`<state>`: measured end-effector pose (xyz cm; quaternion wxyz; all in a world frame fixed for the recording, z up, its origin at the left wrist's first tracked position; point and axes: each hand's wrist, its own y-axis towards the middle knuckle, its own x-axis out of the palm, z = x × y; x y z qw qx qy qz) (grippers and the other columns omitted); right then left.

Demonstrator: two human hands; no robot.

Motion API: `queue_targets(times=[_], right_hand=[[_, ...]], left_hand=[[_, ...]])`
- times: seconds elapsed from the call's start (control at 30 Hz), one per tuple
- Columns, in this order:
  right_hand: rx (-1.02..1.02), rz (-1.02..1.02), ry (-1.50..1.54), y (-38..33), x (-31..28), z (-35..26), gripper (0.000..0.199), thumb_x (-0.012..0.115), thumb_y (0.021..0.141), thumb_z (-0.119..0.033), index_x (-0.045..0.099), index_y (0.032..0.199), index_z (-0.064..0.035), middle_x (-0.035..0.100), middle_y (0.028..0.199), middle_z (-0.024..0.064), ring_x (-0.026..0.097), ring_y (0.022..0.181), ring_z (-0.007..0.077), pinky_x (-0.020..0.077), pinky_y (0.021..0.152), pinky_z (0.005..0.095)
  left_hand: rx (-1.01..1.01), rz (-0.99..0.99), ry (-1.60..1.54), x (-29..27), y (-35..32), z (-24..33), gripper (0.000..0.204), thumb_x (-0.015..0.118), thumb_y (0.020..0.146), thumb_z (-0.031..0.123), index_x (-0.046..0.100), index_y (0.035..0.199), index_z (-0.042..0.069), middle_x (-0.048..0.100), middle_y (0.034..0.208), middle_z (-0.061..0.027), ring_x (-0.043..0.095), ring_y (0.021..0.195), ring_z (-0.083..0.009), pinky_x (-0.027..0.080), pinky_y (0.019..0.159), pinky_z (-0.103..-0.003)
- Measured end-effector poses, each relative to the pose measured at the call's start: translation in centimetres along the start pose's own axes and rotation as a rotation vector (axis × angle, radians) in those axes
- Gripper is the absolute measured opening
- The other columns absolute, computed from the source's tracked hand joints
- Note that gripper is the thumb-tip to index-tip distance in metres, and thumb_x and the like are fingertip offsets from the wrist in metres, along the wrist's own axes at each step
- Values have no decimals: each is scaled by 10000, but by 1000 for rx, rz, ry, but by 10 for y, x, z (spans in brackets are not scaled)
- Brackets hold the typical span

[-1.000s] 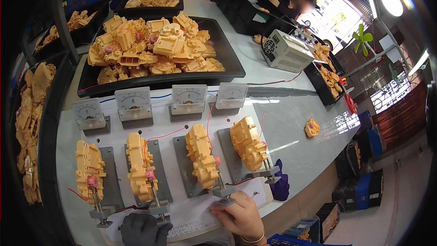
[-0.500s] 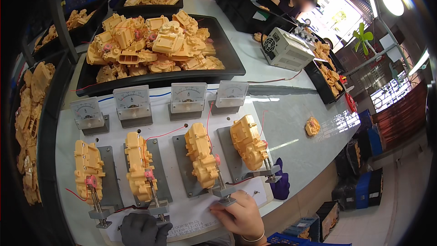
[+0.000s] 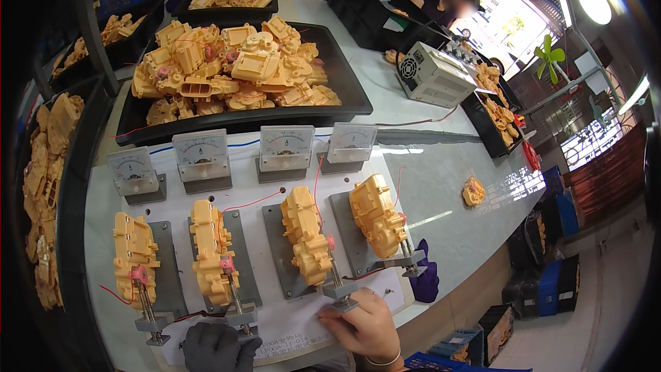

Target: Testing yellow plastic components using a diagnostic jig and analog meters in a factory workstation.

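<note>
My left hand [image 3: 212, 346], in a dark grey glove, is curled at the near end of the second metal clamp [image 3: 241, 315]; what its fingers hold is hidden. My bare right hand [image 3: 366, 327] has its thumb and fingers closed around the near end of the third metal clamp [image 3: 340, 290]. These clamps press against the second yellow plastic gearbox housing [image 3: 208, 251] and the third yellow housing [image 3: 303, 234]. A first housing [image 3: 132, 255] and a fourth housing [image 3: 376, 213] sit in like fixtures at either side. Pink parts and red wires show on the housings.
Several analog meters [image 3: 201, 158] stand behind the fixtures. Beyond them, a black tray [image 3: 344, 107] is heaped with yellow housings. A purple cloth-like item [image 3: 425, 279] and a loose yellow part [image 3: 473, 191] lie rightward. A power supply box [image 3: 435, 74] stands farther back, near another person [image 3: 434, 0].
</note>
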<state>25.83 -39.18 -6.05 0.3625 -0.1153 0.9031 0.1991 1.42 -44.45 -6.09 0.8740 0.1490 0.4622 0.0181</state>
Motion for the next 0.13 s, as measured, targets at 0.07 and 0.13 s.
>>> queue_targets(times=[0.07,0.13], right_hand=[[-1,-2,1,0,0,1,156,783,671,-38,692,795,-66,664,764,49,609,669,250,463,617,332],[-4,7,0,-1,1,1,162,786,668,-41,693,798,-70,669,765,54,618,680,251,466,619,332]], left_hand=[[4,-5,5,3,-4,-3,149,750,795,188,686,909,117,649,905,-104,616,885,-311,489,766,-442],[-76,22,-55,14,-15,-9,263,778,679,150,653,908,112,590,921,-104,573,835,-313,393,974,-462]])
